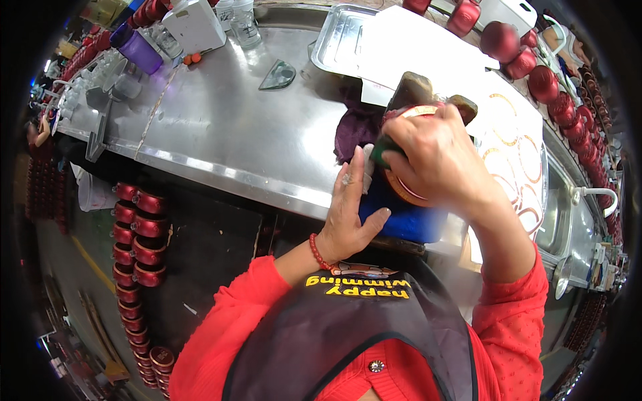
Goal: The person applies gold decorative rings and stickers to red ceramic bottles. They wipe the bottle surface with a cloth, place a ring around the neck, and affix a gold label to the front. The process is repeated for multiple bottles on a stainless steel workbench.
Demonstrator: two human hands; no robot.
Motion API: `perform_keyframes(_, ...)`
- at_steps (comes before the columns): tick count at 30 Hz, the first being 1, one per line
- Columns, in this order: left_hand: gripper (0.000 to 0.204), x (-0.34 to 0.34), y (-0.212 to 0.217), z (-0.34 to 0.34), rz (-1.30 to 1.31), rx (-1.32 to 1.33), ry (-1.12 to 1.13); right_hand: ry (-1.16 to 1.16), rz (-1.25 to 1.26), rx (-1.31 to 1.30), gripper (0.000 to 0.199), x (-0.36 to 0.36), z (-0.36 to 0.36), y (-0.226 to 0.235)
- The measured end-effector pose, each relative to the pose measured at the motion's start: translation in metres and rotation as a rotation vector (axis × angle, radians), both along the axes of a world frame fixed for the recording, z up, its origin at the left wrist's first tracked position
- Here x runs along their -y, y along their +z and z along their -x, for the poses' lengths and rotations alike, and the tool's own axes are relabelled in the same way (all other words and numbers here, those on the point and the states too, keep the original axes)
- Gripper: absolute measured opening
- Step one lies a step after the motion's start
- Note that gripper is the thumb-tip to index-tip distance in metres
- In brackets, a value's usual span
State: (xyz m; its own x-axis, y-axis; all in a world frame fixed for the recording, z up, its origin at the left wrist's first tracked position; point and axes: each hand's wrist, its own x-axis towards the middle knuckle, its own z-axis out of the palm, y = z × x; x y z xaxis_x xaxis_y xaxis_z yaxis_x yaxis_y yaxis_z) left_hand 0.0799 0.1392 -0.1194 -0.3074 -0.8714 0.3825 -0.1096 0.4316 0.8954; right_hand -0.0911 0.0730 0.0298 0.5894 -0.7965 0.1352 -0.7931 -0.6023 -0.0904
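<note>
My right hand is closed round a small dark-green piece, whose kind I cannot make out. It presses over a round red object with a gold ring pattern, which the hand mostly covers. Alongside, my left hand has its fingers stretched out, with a white wrap at the fingertips. A shiny blue cloth lies under the round object. Dark, worn blocks stand just beyond it. Next to my left fingertips is a crumpled purple cloth.
A sheet with gold ring patterns lies to the right, near a sink. Metal tray, clear triangular plate, purple cup and white box are on the steel table. Red round containers line the right; others hang lower left.
</note>
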Motion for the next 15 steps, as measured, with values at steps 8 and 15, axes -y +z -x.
perform_keyframes(8,0.093,0.002,0.002,-0.007,0.098,0.123,-0.016,-0.292,0.103,0.110,0.021,0.054,0.024,0.004)
perform_keyframes(15,0.051,0.076,0.012,-0.041,0.232,0.448,0.310,-0.687,0.092,0.716,0.027,-0.034,0.092,-0.024)
